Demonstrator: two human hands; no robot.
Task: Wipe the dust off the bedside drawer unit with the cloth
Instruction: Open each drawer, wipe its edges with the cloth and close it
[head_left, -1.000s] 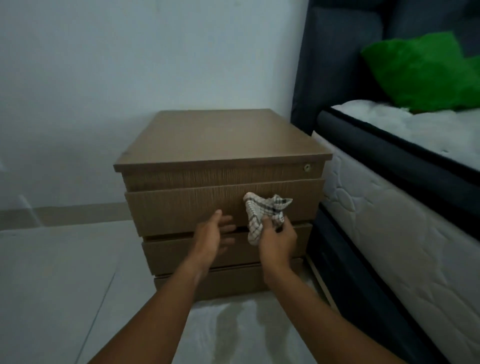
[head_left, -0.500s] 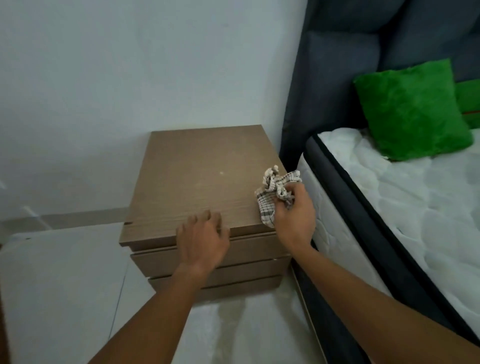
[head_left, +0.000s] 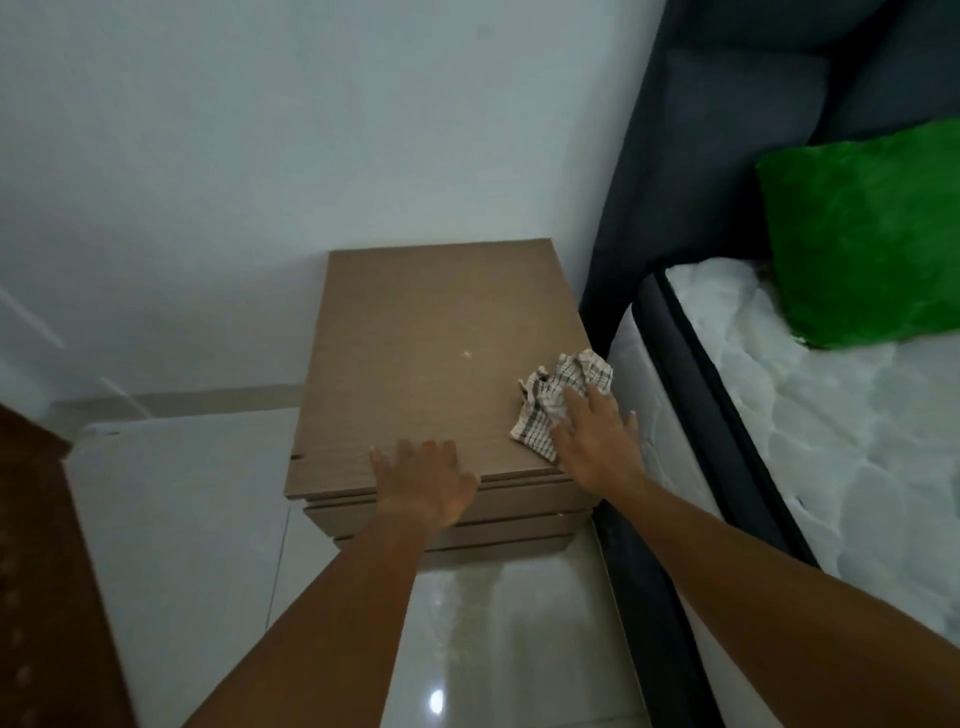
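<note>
On top of the brown drawer unit (head_left: 431, 332), toward 4 o'clock, the right hand (head_left: 597, 439) presses flat on the crumpled checked cloth (head_left: 558, 400). At 6 o'clock, the left hand (head_left: 423, 480) rests spread and empty on the front edge.

The brown wooden drawer unit (head_left: 415, 364) stands on the pale glossy floor (head_left: 197, 519), with its back to the white wall and its right side just beside the bed (head_left: 831, 441). On its flat top lies a crumpled checked cloth (head_left: 558, 397), near the right front corner. The right hand (head_left: 597, 441) lies flat on the cloth and presses it on the top. The left hand (head_left: 423, 483) rests on the front edge of the top, fingers spread. A small pale spot (head_left: 466, 355) shows near the middle. A green pillow (head_left: 872, 234) lies on the white mattress of the bed.
</note>
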